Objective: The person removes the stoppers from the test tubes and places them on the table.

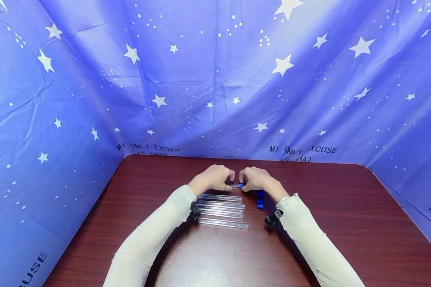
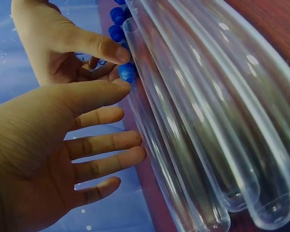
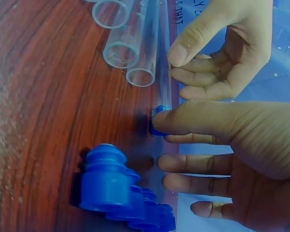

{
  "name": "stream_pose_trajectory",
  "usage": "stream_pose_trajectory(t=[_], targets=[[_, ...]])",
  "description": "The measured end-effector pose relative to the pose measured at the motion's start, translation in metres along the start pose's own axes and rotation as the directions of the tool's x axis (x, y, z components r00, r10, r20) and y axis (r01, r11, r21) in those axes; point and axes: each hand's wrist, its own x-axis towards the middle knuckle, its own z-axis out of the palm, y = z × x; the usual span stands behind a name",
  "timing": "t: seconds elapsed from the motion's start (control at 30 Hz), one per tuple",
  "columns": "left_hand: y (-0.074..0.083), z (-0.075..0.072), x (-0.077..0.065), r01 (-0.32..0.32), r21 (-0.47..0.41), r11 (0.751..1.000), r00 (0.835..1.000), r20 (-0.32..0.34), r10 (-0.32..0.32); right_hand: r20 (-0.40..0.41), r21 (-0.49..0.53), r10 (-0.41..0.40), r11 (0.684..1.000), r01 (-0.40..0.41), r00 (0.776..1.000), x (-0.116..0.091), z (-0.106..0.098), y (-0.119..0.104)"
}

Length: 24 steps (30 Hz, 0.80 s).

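At the far side of the table my left hand point(image 1: 215, 177) pinches a clear test tube point(image 3: 163, 92) between thumb and forefinger, near its mouth. My right hand point(image 1: 256, 178) holds a blue cap point(image 2: 126, 72) at that mouth with thumb and forefinger. In the right wrist view the cap sits in line with the tube, its ribbed end at the opening and partly hidden by the thumb. The other fingers of both hands are spread loosely. Nearer me lie several more clear test tubes point(image 1: 222, 223), side by side, their open ends to the right.
Several loose blue caps point(image 3: 104, 188) stand in a row below my right hand, right of the tubes. The reddish-brown wooden table point(image 1: 215, 255) ends just beyond my hands at a blue star-patterned curtain point(image 1: 215, 119). Each wrist wears a black camera.
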Motion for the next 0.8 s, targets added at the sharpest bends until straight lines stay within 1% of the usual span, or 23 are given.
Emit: stream_pose_trajectory(t=[0.23,0.43,0.5,0.63,0.8], targets=[[0.004,0.004,0.001,0.020,0.036,0.999,0.999,0.034,-0.021,-0.015,-0.064,-0.022,0.998,0.021,1.000,-0.001,0.003,-0.004],[0.007,0.009,0.001,0.048,0.046,0.998,0.997,0.065,-0.051,-0.032,-0.153,-0.033,0.988,0.028,0.999,-0.001,0.011,-0.008],[0.007,0.010,0.002,0.054,0.055,0.997,0.996,0.074,-0.058,-0.045,-0.180,-0.049,0.983,0.040,0.998,-0.001,0.013,-0.009],[0.009,0.012,0.003,0.069,0.072,0.995,0.993,0.091,-0.076,-0.056,-0.202,-0.059,0.978,0.046,0.997,-0.001,0.016,-0.011],[0.010,0.014,0.003,0.094,0.081,0.992,0.988,0.113,-0.102,-0.040,-0.195,-0.030,0.980,0.022,0.999,0.000,0.019,-0.012]])
